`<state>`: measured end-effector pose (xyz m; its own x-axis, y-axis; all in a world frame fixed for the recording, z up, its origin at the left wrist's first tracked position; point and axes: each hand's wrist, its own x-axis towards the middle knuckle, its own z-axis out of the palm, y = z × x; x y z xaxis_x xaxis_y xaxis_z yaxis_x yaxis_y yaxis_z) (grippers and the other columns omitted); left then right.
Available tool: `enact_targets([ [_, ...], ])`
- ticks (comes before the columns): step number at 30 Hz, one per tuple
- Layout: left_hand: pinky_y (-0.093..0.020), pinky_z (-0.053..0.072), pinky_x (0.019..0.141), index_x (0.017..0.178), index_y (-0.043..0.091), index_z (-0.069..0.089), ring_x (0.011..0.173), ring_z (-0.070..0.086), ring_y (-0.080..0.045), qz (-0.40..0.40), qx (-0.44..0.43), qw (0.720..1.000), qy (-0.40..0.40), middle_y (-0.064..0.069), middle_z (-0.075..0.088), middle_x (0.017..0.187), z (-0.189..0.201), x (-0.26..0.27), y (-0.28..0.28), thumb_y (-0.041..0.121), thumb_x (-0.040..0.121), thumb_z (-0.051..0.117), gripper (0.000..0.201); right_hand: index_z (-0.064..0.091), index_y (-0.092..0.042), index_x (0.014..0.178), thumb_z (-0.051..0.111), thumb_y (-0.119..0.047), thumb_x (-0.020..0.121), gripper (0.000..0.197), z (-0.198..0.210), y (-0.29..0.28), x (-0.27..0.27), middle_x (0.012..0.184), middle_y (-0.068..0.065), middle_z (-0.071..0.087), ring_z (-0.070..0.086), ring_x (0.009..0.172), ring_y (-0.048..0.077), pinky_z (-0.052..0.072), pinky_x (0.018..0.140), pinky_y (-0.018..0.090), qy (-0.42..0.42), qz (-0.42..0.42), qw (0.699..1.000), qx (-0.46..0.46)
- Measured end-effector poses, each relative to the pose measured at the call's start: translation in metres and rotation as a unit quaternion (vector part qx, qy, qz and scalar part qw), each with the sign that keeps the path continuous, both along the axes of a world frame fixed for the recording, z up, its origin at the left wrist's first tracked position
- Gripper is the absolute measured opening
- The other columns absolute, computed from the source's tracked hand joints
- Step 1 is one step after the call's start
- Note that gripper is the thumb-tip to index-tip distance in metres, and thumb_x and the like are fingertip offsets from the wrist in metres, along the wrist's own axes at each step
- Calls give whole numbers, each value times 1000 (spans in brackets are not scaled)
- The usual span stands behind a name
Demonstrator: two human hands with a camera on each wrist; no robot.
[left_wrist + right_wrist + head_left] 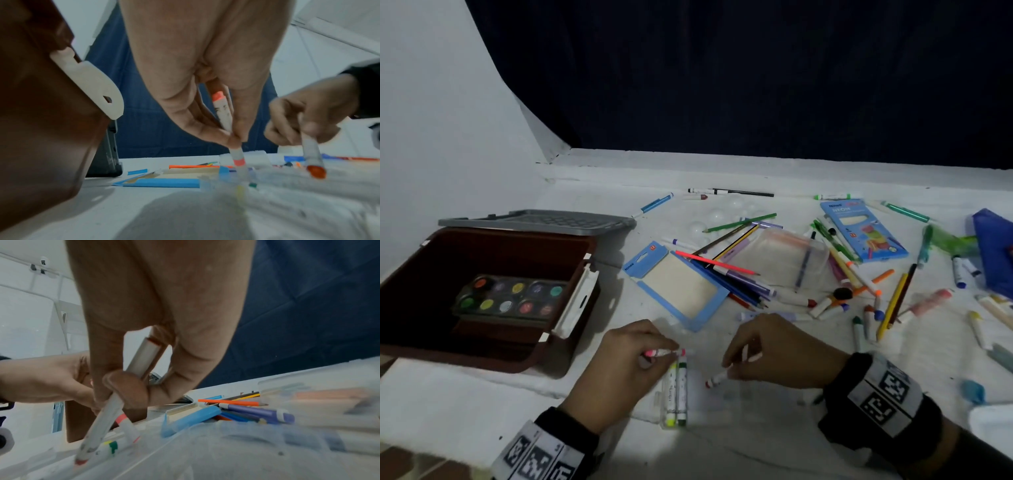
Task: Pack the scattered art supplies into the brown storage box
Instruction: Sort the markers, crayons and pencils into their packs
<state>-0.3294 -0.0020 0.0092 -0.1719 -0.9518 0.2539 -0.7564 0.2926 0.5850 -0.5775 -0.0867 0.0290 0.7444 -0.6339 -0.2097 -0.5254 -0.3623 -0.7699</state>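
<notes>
The brown storage box (571, 270) stands open at the left, a paint palette (510, 296) inside it. My left hand (626, 356) pinches a pink-capped marker (662, 352) (226, 116) right of the box. Below it, a yellow marker (670, 390) and a green marker (682, 387) lie in a clear case (666, 397). My right hand (774, 349) pinches a red-tipped marker (717, 378) (98, 430), tip down beside that case. Many markers and pencils (739, 270) lie scattered behind.
The grey box lid (537, 221) lies behind the box. A blue card sleeve (678, 284), a clear pouch (784, 257) and a blue neon marker pack (863, 229) lie on the white cloth. A dark curtain hangs at the back.
</notes>
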Motion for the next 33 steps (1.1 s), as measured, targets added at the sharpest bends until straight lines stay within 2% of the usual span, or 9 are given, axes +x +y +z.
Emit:
enact_targets([
  [3,-7,44,73,92,25,79,78,61,5,-17,-16,1000,-14,16,63,88,0,-5,6,15,81,80,15,73,-4,85,81,-10,77,12,1,2,4,79,5,74,69,67,15,57,66,27,-97,-69,990,77],
  [7,-5,42,75,103,30,77,80,55,8,-54,60,996,-47,18,58,97,-5,-9,12,30,77,78,26,60,-6,102,76,-2,80,28,-7,2,13,85,17,74,70,81,36,60,72,38,-118,-141,966,184],
  [11,-16,51,78,113,27,73,85,57,2,-92,155,981,-69,15,59,98,-4,-12,13,55,71,75,50,54,-8,111,72,-2,83,33,-13,5,22,88,18,74,67,76,28,59,73,34,-82,-145,960,227],
  [14,-21,52,78,110,27,72,87,58,0,-106,156,978,-87,14,61,97,1,-12,11,52,79,73,40,55,-9,110,70,-3,85,30,-18,8,29,88,20,74,68,74,25,59,73,32,-73,-143,959,234],
  [17,-27,52,82,113,32,70,93,57,-3,-105,157,975,-114,13,60,104,2,-8,3,49,81,71,36,58,-8,107,70,-2,85,26,-22,9,36,84,16,73,69,69,21,60,72,31,-57,-139,965,214],
  [22,-29,46,92,131,37,55,109,47,-9,-99,182,960,-189,10,50,120,4,-13,-9,67,73,70,67,64,-12,113,77,-6,77,39,-29,8,42,97,7,70,69,82,18,59,77,33,-15,-106,988,116],
  [24,-29,45,91,131,33,53,109,46,-11,-86,184,950,-236,8,48,122,5,-18,-11,70,72,70,72,64,-11,116,79,-15,75,44,-31,9,43,104,5,68,65,89,17,55,84,35,27,-75,996,35],
  [27,-26,43,88,129,32,54,105,45,-11,-75,179,945,-262,8,45,120,2,-20,-12,74,70,68,73,67,-10,96,84,-28,69,36,-38,10,45,95,5,65,56,86,17,45,78,32,71,-29,996,-54],
  [33,-27,39,85,127,34,53,104,47,-12,-60,183,938,-289,8,45,120,1,-19,-18,72,72,67,69,62,-18,103,88,-40,59,56,-45,13,45,103,3,53,49,94,17,44,82,33,118,-24,990,-78],
])
